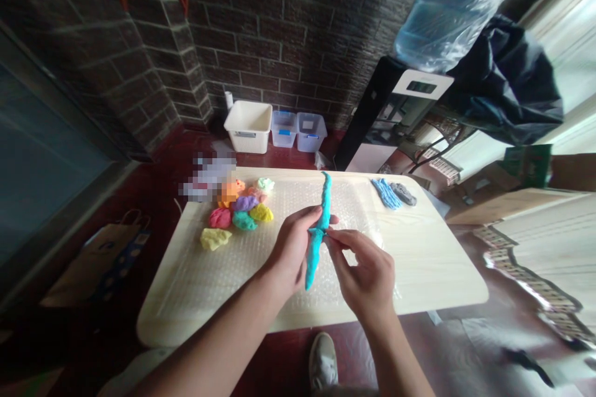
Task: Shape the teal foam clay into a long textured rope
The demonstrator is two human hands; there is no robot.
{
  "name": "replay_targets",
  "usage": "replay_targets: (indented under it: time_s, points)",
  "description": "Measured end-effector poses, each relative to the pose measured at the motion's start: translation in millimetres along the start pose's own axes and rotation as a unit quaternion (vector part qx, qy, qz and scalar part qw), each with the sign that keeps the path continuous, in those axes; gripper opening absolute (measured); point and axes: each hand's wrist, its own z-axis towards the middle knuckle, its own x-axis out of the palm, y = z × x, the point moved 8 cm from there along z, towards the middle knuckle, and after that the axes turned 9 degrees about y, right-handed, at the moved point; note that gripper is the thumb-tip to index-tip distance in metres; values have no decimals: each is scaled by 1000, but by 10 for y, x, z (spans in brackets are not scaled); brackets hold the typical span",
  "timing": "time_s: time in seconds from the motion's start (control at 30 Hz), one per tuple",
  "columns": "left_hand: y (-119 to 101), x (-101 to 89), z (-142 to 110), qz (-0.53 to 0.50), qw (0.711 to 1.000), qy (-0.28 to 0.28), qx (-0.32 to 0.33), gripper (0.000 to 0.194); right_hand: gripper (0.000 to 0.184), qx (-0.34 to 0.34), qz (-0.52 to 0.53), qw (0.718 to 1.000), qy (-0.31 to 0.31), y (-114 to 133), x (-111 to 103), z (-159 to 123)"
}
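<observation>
A long turquoise roll of modelling clay (pixel 313 259), tapered at both ends, is held above the table. My left hand (pixel 291 247) is wrapped round its middle, thumb on top and fingertips showing on the far side. A thin strip of the same clay crosses the roll near its middle. My right hand (pixel 365 267) pinches the right end of this strip between thumb and forefinger. To the left lie several soft clay lumps: a red one (pixel 220 218), a purple one (pixel 244 203), a teal one (pixel 244 221) and a yellow one (pixel 261 213) among them.
Bubble wrap (pixel 186 279) covers much of the pale wooden table (pixel 437 260). A blue striped cloth (pixel 386 193) and a grey cloth (pixel 403 194) lie at the back right. Beyond stand a white bin (pixel 249 130), clear boxes (pixel 311 133) and a water dispenser (pixel 372 111).
</observation>
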Motion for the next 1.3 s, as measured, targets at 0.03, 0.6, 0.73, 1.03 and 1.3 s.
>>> replay_targets:
  time_s: [0.03, 0.6, 0.73, 1.03, 1.3]
  points:
    - [10, 1, 2, -3, 1000, -1, -7, 17, 18, 5, 5, 1000, -1, -17, 1, -6]
    - [183, 86, 6, -171, 974, 36, -143, 27, 10, 39, 42, 998, 3, -95, 19, 1]
    - [217, 112, -4, -184, 970, 36, -156, 27, 8, 51, 27, 998, -12, -132, 17, -26]
    - [285, 20, 21, -181, 967, 7, -177, 22, 16, 168, 253, 953, 20, -376, 167, -49]
    - [290, 0, 50, -168, 975, 5, -147, 21, 17, 159, 172, 972, 26, -338, 167, -45]
